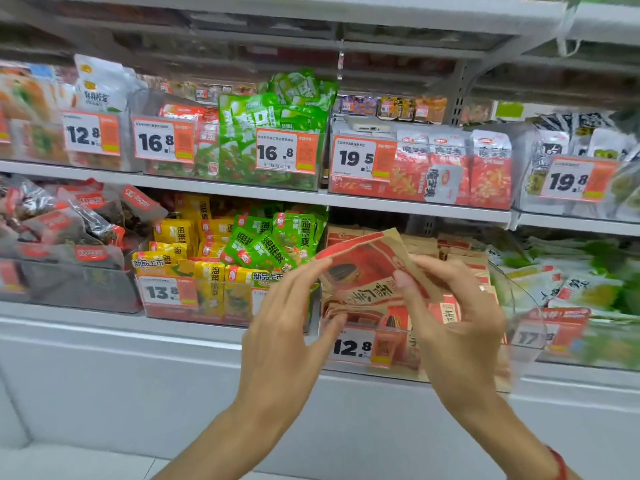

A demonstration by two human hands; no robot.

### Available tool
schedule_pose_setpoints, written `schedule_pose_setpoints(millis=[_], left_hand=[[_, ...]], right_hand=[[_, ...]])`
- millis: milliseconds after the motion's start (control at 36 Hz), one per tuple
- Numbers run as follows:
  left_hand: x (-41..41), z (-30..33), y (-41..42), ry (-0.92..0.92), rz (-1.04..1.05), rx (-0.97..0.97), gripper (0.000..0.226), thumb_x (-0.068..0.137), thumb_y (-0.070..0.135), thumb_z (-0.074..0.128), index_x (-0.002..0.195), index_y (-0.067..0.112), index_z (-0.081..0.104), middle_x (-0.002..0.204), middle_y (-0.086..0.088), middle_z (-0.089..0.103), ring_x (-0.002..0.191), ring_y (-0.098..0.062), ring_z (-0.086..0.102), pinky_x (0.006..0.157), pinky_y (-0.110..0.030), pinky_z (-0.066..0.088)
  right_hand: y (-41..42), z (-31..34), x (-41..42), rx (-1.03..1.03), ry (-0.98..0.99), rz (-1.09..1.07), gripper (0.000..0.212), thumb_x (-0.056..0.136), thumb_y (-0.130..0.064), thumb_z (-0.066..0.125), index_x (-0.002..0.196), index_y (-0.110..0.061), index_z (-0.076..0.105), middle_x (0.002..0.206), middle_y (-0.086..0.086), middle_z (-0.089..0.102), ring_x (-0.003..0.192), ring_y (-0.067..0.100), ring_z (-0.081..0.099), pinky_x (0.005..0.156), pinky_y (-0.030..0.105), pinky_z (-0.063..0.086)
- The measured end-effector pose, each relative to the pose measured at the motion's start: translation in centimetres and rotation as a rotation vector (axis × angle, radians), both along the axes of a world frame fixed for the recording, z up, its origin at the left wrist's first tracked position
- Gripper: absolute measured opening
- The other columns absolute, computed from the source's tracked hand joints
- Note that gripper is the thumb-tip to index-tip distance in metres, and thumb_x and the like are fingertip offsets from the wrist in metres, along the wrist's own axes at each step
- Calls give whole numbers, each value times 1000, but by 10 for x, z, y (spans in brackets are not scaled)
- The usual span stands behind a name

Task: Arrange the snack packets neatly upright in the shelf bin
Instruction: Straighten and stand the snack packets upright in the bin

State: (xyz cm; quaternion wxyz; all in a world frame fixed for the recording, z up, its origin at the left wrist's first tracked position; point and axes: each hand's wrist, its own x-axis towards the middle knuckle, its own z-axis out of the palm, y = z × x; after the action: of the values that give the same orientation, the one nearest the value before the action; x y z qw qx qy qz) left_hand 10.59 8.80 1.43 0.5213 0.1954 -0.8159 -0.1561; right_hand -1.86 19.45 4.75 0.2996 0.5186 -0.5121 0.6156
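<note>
Hands (374, 327) hide bin's (519, 306) lower packets (367, 271)

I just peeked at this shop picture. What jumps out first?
Two hands, the left hand and the right hand, hold a tilted brown and red snack packet over the clear bin on the lower shelf. Bright green packets and an orange price tag reading 16.8 stand out above.
</note>
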Motion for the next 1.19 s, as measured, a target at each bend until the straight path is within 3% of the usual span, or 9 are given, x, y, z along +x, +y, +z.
schedule_pose_setpoints(millis=[111,194,472,583,639,750,917,972,1195], left_hand=[[0,1,3,-3,-64,-65,90,67,54,75,144,31,35,141,26,36,134,4,33,103,-5,29],[0,3,7,21,-86,-54,97,65,54,78,146,23,35,144,15,39,136,-2,35,106,-8,28],[2,-8,16,-95,-95,115,100,56,66,73,142,37,29,125,22,54,109,3,55,83,-20,52],[-2,-9,15,-157,-87,112,72,57,64,68,120,38,44,113,26,51,99,5,53,76,-19,49],[-5,-9,14,-186,-122,157,63,56,62,66,114,41,48,112,26,52,100,6,54,78,-24,51],[-8,-9,19,-194,-166,210,89,53,65,76,130,40,41,122,30,43,110,12,45,82,-6,36],[-12,-10,17,-260,-181,324,89,47,78,71,125,46,45,118,31,49,103,12,52,88,-21,48],[-12,-10,15,-289,-183,378,98,50,72,78,134,42,38,123,29,44,110,7,49,92,-22,42],[-9,-11,12,-348,-248,425,92,46,75,73,130,48,44,112,28,59,105,9,56,86,-17,47]], right_hand=[[8,4,12,-35,-8,60,27,83,-15,69,103,-33,64,92,-32,62,82,-3,61,75,9,45],[15,9,19,-48,-54,89,25,82,-14,72,98,-31,65,94,-28,65,83,0,64,73,11,48],[17,11,16,144,-414,250,23,77,-10,78,86,-29,70,81,-11,73,71,3,68,57,13,50],[13,7,8,203,-553,271,22,75,-4,78,84,-23,70,75,-12,74,64,0,66,52,12,49],[12,5,6,266,-637,300,20,75,-4,78,84,-21,71,77,-10,74,65,1,68,53,14,51],[11,1,4,322,-735,303,21,74,-3,78,78,-22,71,75,-7,75,66,4,69,56,19,55],[13,1,-1,278,-809,238,20,74,-5,78,78,-23,69,75,-6,74,73,14,72,62,32,60],[15,2,-2,299,-850,252,18,74,-7,79,80,-22,69,76,-4,75,73,16,73,63,35,60],[21,3,-1,362,-812,335,14,76,-14,78,86,-21,70,82,-8,75,75,9,72,58,21,56]])
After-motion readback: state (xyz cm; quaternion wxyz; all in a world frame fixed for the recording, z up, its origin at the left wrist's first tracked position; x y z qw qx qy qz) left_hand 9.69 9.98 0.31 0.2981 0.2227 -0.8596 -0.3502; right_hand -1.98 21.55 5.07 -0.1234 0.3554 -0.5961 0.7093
